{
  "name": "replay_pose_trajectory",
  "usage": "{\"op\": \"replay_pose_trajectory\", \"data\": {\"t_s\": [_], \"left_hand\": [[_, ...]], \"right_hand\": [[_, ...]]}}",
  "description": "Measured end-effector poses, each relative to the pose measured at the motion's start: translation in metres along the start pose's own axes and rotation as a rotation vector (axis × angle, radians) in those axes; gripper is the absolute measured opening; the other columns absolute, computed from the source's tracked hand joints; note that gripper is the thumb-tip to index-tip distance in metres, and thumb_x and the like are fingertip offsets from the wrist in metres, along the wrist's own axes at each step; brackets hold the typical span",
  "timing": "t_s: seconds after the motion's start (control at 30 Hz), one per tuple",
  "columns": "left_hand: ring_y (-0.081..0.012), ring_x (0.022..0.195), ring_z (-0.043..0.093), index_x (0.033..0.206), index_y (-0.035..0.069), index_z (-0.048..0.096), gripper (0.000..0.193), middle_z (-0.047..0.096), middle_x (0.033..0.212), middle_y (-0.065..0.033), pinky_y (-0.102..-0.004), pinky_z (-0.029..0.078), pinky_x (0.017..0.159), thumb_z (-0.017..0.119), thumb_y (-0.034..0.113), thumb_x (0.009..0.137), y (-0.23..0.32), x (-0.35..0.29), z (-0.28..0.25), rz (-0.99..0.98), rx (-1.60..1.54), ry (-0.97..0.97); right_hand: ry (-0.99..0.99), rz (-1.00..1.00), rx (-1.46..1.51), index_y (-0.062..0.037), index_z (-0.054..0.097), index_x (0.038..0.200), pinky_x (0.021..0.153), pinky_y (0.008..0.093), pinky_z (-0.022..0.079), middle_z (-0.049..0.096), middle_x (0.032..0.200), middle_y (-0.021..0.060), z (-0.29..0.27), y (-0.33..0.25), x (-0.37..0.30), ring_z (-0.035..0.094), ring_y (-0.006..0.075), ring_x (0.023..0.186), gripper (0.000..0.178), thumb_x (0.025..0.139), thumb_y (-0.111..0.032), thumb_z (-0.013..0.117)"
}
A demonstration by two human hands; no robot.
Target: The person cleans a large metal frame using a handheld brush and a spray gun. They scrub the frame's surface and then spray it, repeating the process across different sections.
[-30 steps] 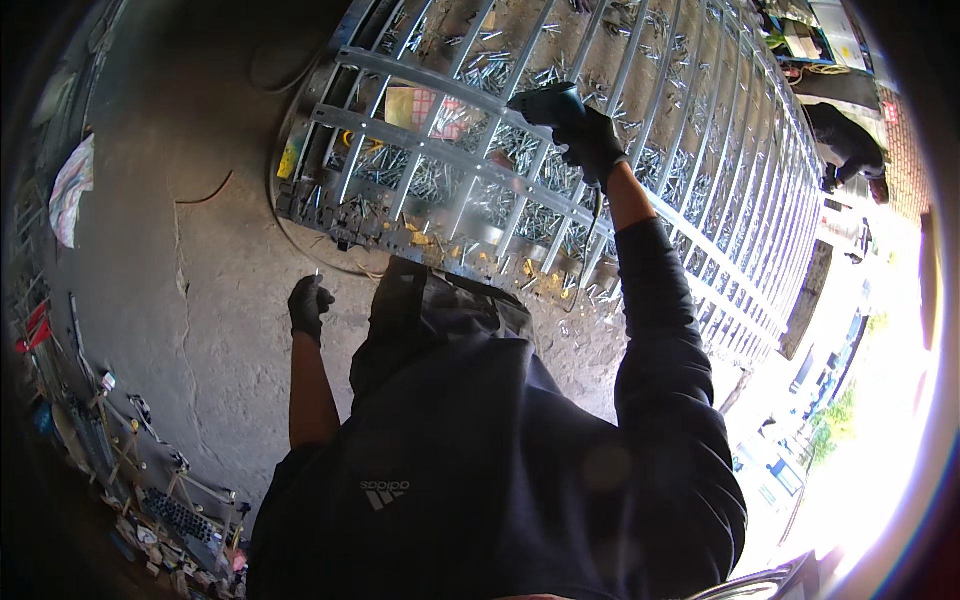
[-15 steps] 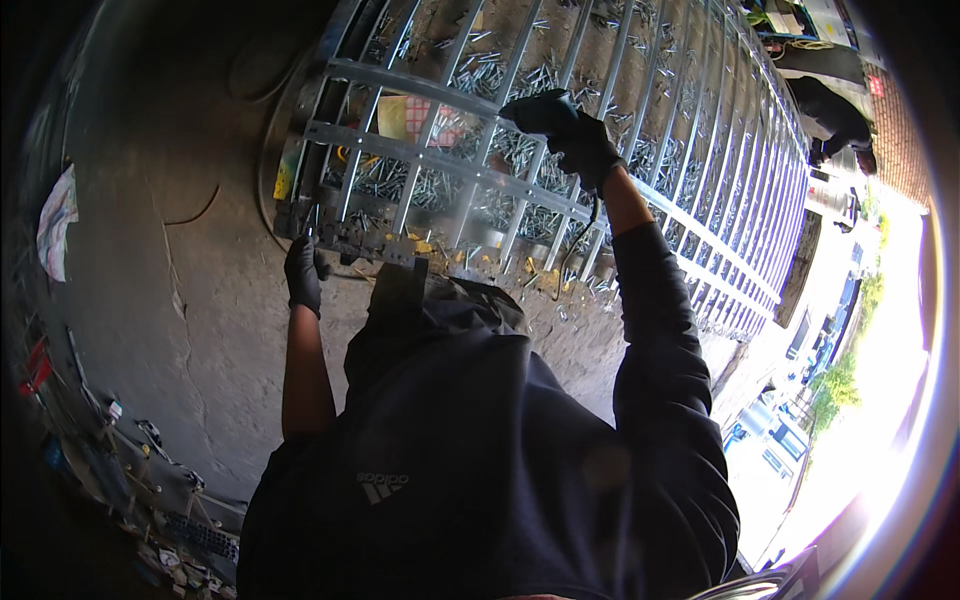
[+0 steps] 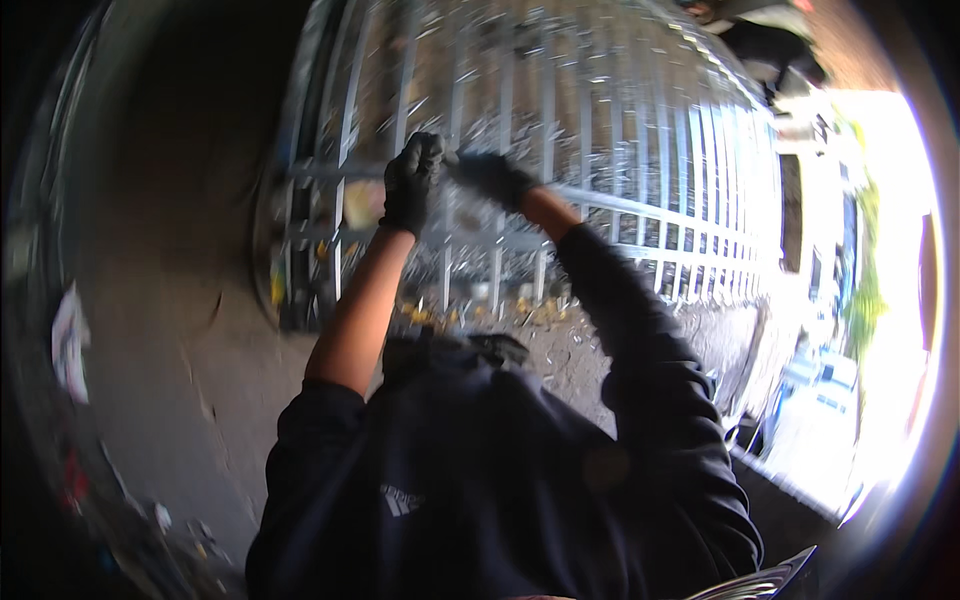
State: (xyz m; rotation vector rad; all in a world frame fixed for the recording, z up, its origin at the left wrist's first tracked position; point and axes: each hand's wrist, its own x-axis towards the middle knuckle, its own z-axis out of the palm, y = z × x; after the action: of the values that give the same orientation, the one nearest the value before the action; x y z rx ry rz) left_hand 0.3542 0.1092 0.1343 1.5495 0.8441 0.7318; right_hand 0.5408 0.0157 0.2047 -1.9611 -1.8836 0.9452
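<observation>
Both my hands, in dark gloves, meet over a silver metal grille (image 3: 640,207) made of parallel bars and cross rails. My left hand (image 3: 412,180) is closed in a fist just left of the other; anything in its fingers is hidden. Blurred by motion, my right hand (image 3: 508,185) grips a dark power tool (image 3: 470,168), whose front end points left at the left hand. I cannot tell whether the two touch. Under and between the bars lie many small shiny metal pieces, like screws or rivets, smeared in this view.
Yellowish scraps (image 3: 540,312) lie along the grille's near edge. Grey concrete floor (image 3: 205,350) stretches to the left, with a pale cloth (image 3: 70,345) on it and clutter at the lower left. Another person (image 3: 770,52) in dark clothes bends at the far right, near the bright outdoor opening.
My left hand has moved up and right from the grille's near-left corner to beside the power tool. The right hand has come left and slightly down with the tool. The view has shifted.
</observation>
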Motion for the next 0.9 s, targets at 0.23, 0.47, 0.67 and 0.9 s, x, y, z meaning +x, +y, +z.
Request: {"op": "replay_pose_trajectory", "data": {"t_s": [0.23, 0.47, 0.67, 0.9], "left_hand": [[-0.0139, 0.067, 0.056, 0.113, 0.004, 0.068, 0.023, 0.064, 0.077, -0.0026, -0.0321, 0.048, 0.064, 0.054, 0.019, 0.103, 0.021, 0.073, 0.085, -0.066, -0.089, -0.466], [-0.0241, 0.073, 0.066, 0.09, 0.0, 0.069, 0.034, 0.071, 0.081, -0.0134, -0.0391, 0.051, 0.07, 0.058, 0.029, 0.105, 0.032, 0.061, 0.074, 0.187, 0.147, -0.423], [-0.0195, 0.074, 0.065, 0.088, -0.001, 0.066, 0.037, 0.07, 0.079, -0.0091, -0.0367, 0.052, 0.072, 0.055, 0.029, 0.107, 0.036, 0.048, 0.083, 0.187, -0.021, -0.378], [-0.0238, 0.073, 0.063, 0.087, 0.001, 0.064, 0.03, 0.07, 0.081, -0.0111, -0.0405, 0.052, 0.071, 0.054, 0.023, 0.104, 0.019, 0.049, 0.079, 0.215, -0.03, -0.33]], "right_hand": [[0.011, 0.327, -0.178, -0.0124, 0.068, 0.117, 0.078, 0.0424, 0.055, 0.072, 0.099, 0.0145, -0.012, -0.03, -0.037, 0.069, 0.032, 0.086, 0.028, 0.099, -0.03, 0.059], [0.08, 0.447, -0.069, -0.0128, 0.068, 0.116, 0.078, 0.0434, 0.055, 0.072, 0.099, 0.0138, -0.021, -0.035, -0.054, 0.069, 0.0329, 0.088, 0.028, 0.097, -0.032, 0.06], [0.107, 0.487, -0.028, -0.0132, 0.068, 0.115, 0.078, 0.0443, 0.055, 0.072, 0.099, 0.0132, -0.016, -0.026, -0.05, 0.07, 0.0336, 0.089, 0.029, 0.095, -0.033, 0.061], [0.111, 0.504, -0.022, -0.0137, 0.068, 0.114, 0.078, 0.0453, 0.055, 0.073, 0.099, 0.0125, -0.018, -0.027, -0.039, 0.07, 0.0345, 0.091, 0.03, 0.093, -0.034, 0.063]]}}
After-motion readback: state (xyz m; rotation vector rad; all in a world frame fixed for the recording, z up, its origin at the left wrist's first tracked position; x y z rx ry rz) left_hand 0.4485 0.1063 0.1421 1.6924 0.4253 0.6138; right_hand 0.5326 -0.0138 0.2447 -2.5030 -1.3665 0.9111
